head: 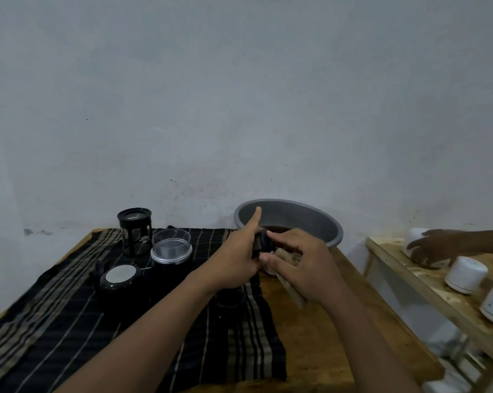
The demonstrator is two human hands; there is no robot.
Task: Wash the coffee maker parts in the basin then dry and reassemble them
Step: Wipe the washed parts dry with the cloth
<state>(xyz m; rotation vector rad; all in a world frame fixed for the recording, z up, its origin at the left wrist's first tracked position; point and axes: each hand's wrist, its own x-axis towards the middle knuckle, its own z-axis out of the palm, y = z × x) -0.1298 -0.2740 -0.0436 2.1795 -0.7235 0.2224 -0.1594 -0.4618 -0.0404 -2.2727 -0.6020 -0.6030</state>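
My left hand (236, 258) grips a small black coffee maker part (260, 243), with its index finger pointing up. My right hand (299, 262) holds a beige cloth (292, 290) pressed against that part. Both hands are just in front of the grey basin (313, 219), which holds dark water. On the striped cloth (83, 321) to the left stand a black glass carafe (134, 231), a black body with a clear top (171, 253), and a black lid with a pale disc (119, 276).
The wooden table (339, 336) ends at the wall behind the basin. Another small black part (230, 297) lies under my left wrist. At the right, on a separate wooden bench (426, 282), another person's hand (432, 245) reaches among white containers (466, 275).
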